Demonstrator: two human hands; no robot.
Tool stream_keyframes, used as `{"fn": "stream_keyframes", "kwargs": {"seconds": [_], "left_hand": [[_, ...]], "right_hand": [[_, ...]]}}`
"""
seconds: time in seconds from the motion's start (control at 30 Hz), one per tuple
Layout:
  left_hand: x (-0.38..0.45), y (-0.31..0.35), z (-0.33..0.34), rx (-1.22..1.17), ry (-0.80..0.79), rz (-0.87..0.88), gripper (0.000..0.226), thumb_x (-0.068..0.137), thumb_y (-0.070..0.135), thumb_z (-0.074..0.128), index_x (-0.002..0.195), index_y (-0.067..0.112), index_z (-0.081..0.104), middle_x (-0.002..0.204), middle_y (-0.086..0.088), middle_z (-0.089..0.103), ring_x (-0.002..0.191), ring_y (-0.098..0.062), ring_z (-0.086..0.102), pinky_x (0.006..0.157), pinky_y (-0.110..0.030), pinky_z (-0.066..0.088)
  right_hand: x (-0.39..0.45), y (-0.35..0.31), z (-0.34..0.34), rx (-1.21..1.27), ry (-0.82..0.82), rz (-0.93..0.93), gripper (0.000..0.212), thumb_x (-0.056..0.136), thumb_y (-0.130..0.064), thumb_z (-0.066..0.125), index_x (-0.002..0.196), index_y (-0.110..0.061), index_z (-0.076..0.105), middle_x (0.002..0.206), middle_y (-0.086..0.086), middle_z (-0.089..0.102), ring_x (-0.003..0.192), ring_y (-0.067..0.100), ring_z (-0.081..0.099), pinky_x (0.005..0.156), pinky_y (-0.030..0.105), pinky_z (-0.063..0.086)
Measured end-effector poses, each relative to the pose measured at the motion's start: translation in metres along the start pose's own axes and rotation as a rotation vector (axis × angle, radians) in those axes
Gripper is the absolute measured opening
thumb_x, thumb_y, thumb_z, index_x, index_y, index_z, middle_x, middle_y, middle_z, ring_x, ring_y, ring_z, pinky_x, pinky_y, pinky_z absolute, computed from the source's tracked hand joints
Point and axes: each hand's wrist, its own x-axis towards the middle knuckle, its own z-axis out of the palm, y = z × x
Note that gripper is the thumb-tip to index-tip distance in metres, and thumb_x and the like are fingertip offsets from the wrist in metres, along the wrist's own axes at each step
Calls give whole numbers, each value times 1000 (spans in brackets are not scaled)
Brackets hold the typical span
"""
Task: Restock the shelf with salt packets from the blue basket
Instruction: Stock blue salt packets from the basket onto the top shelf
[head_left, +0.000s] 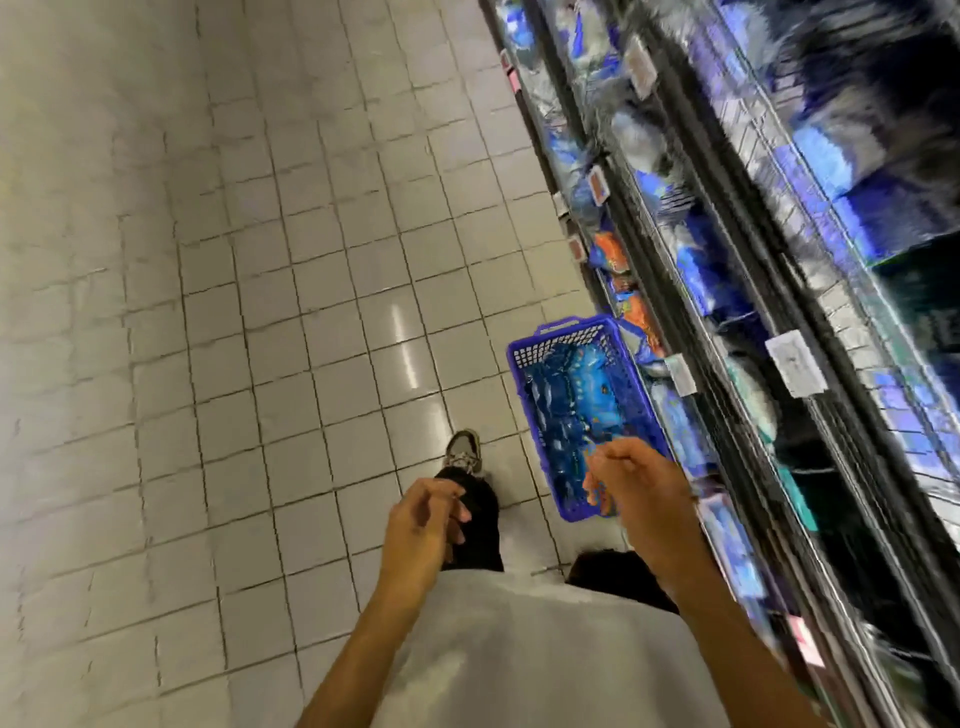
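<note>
Beside the blurred shelf (753, 270), blue basket (524, 364) of salt packets (571, 410), labels unreadable; both hands' fingers loosely curled, empty.

Blue basket (524, 374), blue pkts (576, 405), white-tiled floor (260, 312).

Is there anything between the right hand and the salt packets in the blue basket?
Nothing visible. The right hand hovers above the open blue basket, and the salt packets lie uncovered inside.
</note>
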Motion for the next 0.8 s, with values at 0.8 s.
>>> {"fn": "stream_keyframes", "kwargs": {"seconds": [0.8], "left_hand": [[418,-109,247,896,-588,13,24,101,22,46,100,9,66,96,-12,72,87,-29,70,77,-40,60]], "right_hand": [[251,337,-16,-63,349,713,18,100,-15,51,85,-14,60,88,18,72,77,32,71,78,50,61]]}}
